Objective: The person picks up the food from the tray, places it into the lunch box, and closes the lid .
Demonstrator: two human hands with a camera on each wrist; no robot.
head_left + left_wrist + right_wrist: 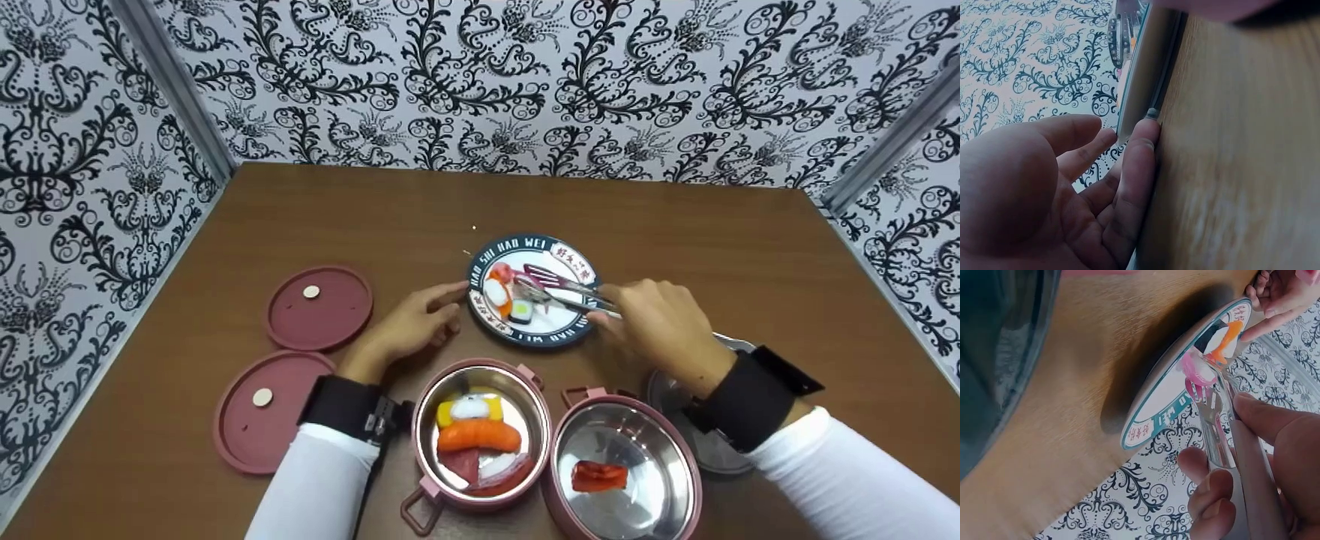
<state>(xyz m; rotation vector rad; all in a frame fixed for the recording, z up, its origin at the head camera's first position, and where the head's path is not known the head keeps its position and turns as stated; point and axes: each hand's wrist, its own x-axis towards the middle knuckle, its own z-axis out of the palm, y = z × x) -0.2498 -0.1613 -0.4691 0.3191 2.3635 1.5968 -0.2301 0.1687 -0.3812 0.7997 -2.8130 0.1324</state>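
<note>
In the head view my right hand [664, 330] grips metal tongs [577, 303], which reach over a round plate [547, 342] with a dark lettered rim. A pink piece [1199, 371] lies at the tongs' slotted ends in the right wrist view; whether they pinch it I cannot tell. Toy food sits on the plate's left side: a white-and-orange piece [495, 292] and a dark-edged roll [520, 311]. My left hand [412, 322] touches the plate's left edge with its fingertips. Its fingers are loosely bent beside the rim in the left wrist view.
Nearest me stand two pink-rimmed steel pots: the left pot [421, 457] holds several toy food pieces, the right pot [694, 469] one red piece [598, 476]. Two pink lids [337, 300] lie at left. A clear lid [720, 450] is partly under my right forearm.
</note>
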